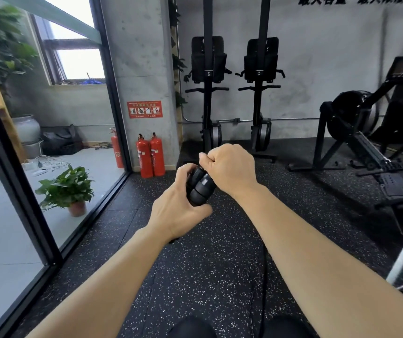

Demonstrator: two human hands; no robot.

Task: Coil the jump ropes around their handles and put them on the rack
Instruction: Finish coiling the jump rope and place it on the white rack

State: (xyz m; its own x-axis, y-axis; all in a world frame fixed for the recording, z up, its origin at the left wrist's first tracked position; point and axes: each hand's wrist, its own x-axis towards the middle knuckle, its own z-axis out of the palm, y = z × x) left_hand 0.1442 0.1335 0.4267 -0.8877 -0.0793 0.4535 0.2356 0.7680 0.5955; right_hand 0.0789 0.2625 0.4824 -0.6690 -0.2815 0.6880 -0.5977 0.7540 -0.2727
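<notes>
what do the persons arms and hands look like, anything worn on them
Nothing worn shows. The left forearm and right forearm are bare right to the frame edge, with no sleeves in view. The left hand and right hand have no gloves, and no watch, band or ring shows on the sides facing the camera.

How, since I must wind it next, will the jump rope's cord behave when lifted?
Probably floppy: the cord hangs slack below the handles toward the floor. It looks thin, so likely light. The handles, gripped together in the left hand, look rounded and might roll if set down.
</notes>
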